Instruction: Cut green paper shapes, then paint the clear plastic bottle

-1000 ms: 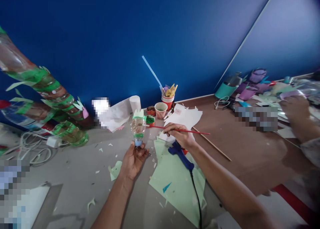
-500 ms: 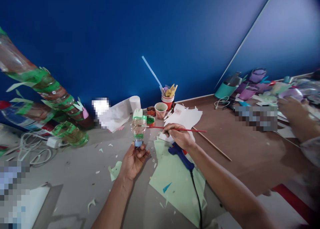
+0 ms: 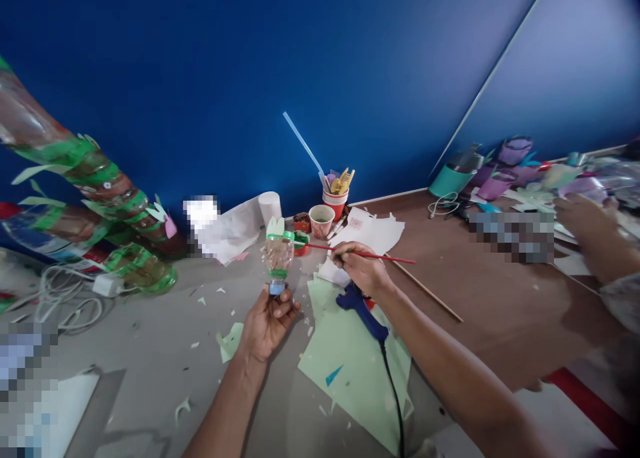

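Observation:
Upside down in my left hand, gripped at its blue cap, is a small clear plastic bottle with green paint bands and brownish streaks. A pale green paper piece sticks up from its top. My right hand is closed round a thin red paintbrush, pointing left. The brush tip is close to the bottle's upper right side; whether it touches, I cannot tell. Behind the bottle, partly hidden, stands a small tub of green paint. Below my right hand lies a blue glue gun.
Light green paper spreads under the glue gun and its cord. A paper cup and a cup of plastic cutlery stand at the wall. A wooden stick lies right. Painted bottle columns lean left. Another person's hand works far right.
The paintbrush tip has shifted up and right, from the bottle's middle to its upper right edge. My right hand has moved slightly right with it. My left hand has stayed nearly still.

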Action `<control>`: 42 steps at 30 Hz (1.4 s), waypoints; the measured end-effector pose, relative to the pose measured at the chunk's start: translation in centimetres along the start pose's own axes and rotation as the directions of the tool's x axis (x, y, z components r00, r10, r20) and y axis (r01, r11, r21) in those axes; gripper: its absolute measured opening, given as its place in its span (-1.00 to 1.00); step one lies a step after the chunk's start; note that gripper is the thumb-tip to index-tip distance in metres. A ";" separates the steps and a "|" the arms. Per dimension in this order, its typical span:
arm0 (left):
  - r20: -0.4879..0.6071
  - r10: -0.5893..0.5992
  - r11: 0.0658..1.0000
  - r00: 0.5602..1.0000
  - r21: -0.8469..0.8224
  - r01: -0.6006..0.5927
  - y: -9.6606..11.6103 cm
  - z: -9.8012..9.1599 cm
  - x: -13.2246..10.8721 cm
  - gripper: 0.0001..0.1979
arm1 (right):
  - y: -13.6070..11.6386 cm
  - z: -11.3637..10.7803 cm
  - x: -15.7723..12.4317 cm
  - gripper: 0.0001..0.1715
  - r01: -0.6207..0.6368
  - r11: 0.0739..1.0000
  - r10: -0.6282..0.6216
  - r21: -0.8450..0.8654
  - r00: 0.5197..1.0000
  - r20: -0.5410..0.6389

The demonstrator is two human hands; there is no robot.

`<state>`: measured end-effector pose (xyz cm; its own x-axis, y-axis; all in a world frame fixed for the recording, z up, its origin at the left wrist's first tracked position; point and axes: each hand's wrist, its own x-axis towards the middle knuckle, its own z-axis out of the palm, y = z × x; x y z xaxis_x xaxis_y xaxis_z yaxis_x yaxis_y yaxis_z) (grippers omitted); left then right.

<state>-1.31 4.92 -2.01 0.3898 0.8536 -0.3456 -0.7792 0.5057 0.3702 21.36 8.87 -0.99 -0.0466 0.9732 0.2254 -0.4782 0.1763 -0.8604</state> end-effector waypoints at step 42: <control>0.090 -0.068 0.990 0.994 -0.118 0.079 0.1 0.7 -1.0 -0.57 | -0.6 -0.7 0.2 -0.91 -0.010 0.998 0.001 0.057 0.989 0.147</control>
<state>-1.49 4.20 -1.04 0.4845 0.8249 -0.2913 -0.7985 0.5530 0.2380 22.27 9.08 -0.77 -0.1757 0.9411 0.2888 -0.5265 0.1581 -0.8353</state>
